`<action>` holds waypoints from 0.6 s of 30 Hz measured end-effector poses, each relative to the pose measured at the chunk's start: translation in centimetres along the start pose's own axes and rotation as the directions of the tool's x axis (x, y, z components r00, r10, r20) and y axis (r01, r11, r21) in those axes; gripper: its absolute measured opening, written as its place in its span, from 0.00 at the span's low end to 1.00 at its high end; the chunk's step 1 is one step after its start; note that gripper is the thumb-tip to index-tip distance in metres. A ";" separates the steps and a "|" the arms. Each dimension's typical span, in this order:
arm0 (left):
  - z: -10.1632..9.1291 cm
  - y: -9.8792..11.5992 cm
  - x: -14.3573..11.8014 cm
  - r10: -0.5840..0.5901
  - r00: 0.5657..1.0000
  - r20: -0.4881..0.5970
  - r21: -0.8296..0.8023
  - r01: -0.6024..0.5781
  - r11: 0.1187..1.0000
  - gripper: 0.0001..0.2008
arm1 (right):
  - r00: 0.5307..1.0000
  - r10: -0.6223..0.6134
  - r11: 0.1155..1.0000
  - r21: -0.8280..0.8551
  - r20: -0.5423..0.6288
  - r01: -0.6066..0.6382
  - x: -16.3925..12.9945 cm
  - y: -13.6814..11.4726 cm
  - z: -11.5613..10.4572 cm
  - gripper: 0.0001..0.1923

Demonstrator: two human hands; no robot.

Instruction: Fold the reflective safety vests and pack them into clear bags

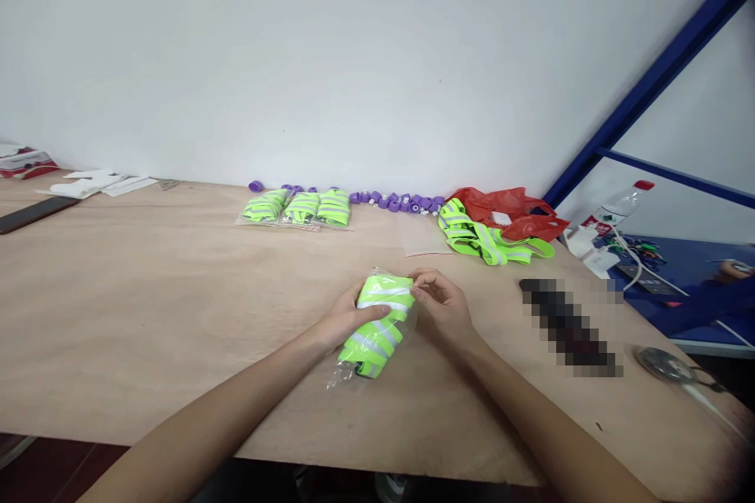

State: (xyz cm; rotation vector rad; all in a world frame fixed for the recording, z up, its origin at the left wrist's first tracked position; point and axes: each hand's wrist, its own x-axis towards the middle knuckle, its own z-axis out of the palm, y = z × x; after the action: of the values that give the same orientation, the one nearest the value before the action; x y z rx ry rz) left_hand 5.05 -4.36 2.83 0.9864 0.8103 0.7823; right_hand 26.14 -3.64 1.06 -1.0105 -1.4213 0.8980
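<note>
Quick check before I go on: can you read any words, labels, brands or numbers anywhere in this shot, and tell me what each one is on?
No text is readable here.
Water bottle: its red and white label is too small and blurred to read.
Red and white box at the far left table edge: print too blurred.
Folded vest in clear wrap, held by left hand and right hand: no print visible.

Small packing workshop: plywood bench [177, 314], bagged reflective vests [298, 207], purple caps [395, 200], blue steel racking [649, 86].
</note>
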 end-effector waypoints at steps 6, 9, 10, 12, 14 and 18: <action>0.2 -0.2 0.0 0.037 0.999 -0.036 -0.012 -0.037 0.999 0.33 | 0.997 0.071 0.997 -0.007 0.002 -0.071 -0.3 -0.3 -0.3 0.15; 0.3 -0.2 0.0 0.055 0.998 -0.010 -0.017 -0.055 0.998 0.33 | 0.998 0.063 0.998 -0.019 0.005 -0.063 -0.4 -0.3 -0.5 0.15; 0.3 -0.2 0.0 0.059 0.998 -0.005 -0.021 -0.059 0.998 0.33 | 0.998 0.056 0.998 -0.016 0.010 -0.055 -0.4 -0.3 -0.5 0.15; 0.4 -0.2 -0.1 0.063 0.998 0.002 -0.033 -0.063 0.997 0.33 | 0.999 0.034 0.999 0.002 0.018 -0.034 -0.4 -0.3 -0.5 0.14; 0.4 -0.3 -0.1 0.068 0.998 0.014 -0.052 -0.068 0.996 0.33 | 1.000 0.013 0.999 0.035 0.028 -0.014 -0.4 -0.4 -0.5 0.14; 0.3 -0.5 -0.2 0.030 0.999 0.039 -0.125 -0.025 0.992 0.33 | 0.995 0.056 0.996 0.059 0.077 -0.061 -0.7 -0.7 -0.3 0.15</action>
State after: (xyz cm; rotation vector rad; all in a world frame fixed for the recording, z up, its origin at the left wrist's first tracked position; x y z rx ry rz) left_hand 5.29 -4.76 2.53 0.9006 0.7052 0.8246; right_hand 26.43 -4.50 1.50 -0.9854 -1.4244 1.0262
